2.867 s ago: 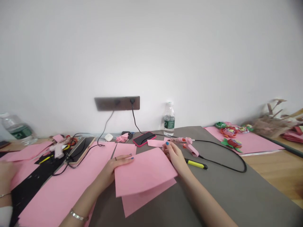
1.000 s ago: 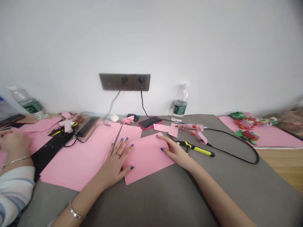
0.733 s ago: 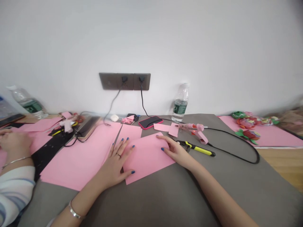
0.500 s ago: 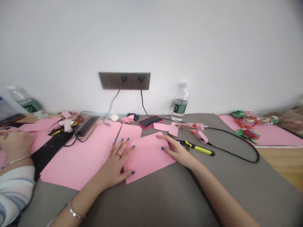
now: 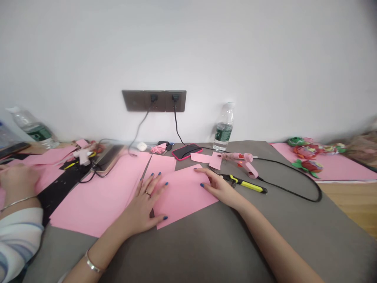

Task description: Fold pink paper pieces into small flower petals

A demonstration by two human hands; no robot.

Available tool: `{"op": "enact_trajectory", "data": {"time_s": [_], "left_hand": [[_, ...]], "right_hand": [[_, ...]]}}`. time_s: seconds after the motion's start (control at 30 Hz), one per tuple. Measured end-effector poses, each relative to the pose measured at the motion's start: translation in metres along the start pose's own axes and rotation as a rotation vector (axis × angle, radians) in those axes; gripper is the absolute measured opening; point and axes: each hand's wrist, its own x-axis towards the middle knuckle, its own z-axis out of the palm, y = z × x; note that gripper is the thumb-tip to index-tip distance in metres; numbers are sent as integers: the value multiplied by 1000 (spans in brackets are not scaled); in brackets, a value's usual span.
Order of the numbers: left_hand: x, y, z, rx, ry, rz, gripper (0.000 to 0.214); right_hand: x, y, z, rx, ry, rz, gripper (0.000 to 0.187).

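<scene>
In the middle of the grey mat [image 5: 176, 255], a pink sheet [image 5: 182, 200] lies under both hands — the step looks like steadying and flattening it. At its nine o'clock, the left hand [image 5: 141, 208] is spread wide, pressing down without gripping. At three o'clock, the right hand [image 5: 220, 189] is half curled, thumb on top; whether its hidden fingers pinch the edge I cannot tell — any next move calls for even pressure, clear of the glue gun [image 5: 239, 158] at two o'clock

The left hand [image 5: 143, 210] hid part of the pink paper sheet [image 5: 183, 197], the left border cut off a co-worker's blurred hand [image 5: 20, 179] and striped sleeve [image 5: 20, 237], and the far-right brown bundle [image 5: 361, 149] was too blurred to identify.
</scene>
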Motion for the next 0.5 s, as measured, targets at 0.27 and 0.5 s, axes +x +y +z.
{"op": "enact_trajectory", "data": {"time_s": [0.27,0.5], "left_hand": [[-1,0,-1,-1,-3,21,79],[-1,0,-2,-1,-8,17,78]], "right_hand": [[0,-1,-1,-17,-3,-7,46],[0,-4,-1,-31,12,-18,45]]}}
